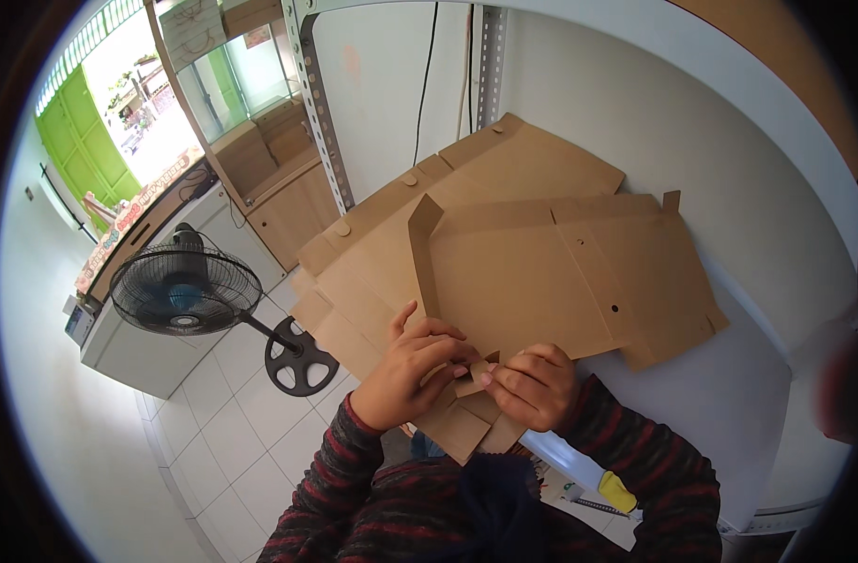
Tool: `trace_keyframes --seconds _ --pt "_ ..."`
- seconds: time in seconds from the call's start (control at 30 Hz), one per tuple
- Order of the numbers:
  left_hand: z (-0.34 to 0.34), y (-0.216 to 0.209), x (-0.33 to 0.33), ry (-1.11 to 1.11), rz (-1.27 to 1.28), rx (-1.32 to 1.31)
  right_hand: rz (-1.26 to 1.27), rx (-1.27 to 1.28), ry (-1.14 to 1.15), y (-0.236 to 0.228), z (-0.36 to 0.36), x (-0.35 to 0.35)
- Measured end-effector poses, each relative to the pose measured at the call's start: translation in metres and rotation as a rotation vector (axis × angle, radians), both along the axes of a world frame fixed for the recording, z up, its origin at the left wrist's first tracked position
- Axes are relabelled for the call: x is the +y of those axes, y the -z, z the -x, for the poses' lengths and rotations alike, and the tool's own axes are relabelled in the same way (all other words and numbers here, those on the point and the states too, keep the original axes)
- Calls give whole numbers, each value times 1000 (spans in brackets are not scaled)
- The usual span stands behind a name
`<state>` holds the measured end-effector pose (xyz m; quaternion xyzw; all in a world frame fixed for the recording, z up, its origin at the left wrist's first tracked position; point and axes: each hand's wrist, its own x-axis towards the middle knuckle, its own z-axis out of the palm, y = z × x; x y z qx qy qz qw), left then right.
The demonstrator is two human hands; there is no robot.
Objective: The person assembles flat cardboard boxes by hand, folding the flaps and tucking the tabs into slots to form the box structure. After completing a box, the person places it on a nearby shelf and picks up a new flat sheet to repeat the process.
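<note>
Daylight floods the open doorway (138, 113) at your 10 o'clock, bleaching the scene outside nearly white, with bright patches in the glass display cabinet (246, 80) toward 11. Softer light reaches the cardboard blank (513, 272) at the dial's center, where shadows fall faintly and your left hand (415, 371) and right hand (534, 385) look fairly crisp. Fisheye distortion bows the white shelf beam (729, 75) near 2 o'clock; a red shape (837, 389) blurs just past 3, and black vignetting rings your view.

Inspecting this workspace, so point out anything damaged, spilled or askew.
Nothing clearly stands out. The cardboard blank pinched by the left hand and right hand shows no visible tear; the fan seems to lean, perhaps from lens distortion.
</note>
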<state>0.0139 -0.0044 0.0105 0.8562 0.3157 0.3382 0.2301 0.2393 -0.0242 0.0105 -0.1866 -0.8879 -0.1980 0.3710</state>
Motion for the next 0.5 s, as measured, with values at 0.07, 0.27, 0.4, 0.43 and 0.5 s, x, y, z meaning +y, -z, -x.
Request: trace_keyframes --seconds 0.07,0.27,0.4,0.43,0.5 --pt "0 -1 1 24 18 -21 -32 -2 -4 -1 -1 0" --pt "1 -2 0 81 74 -71 10 -11 32 -6 0 -3" --pt "3 1 -1 57 67 -57 2 -9 20 -2 -1 -2" --pt "3 2 0 50 63 -55 8 -10 17 -2 -1 -1" --pt "3 1 0 43 67 -61 14 -13 -1 -2 0 0"
